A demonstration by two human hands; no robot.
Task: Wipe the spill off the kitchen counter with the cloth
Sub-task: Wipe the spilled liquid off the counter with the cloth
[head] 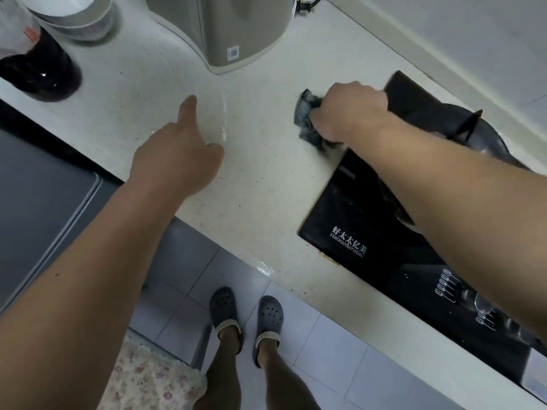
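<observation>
Right hand [350, 110] gripping crumpled gray cloth [307, 119], fuzzy w/ mesh edge, pressing it on counter [266, 179] just beside black glossy stove [370, 226]. Left hand [177, 155] hovering over spill [223, 119], index finger pointing, other fingers curled, holding nothing. Spill lying as clear, shiny streak on speckled off-white counter, near beige rounded appliance [225, 31].
</observation>
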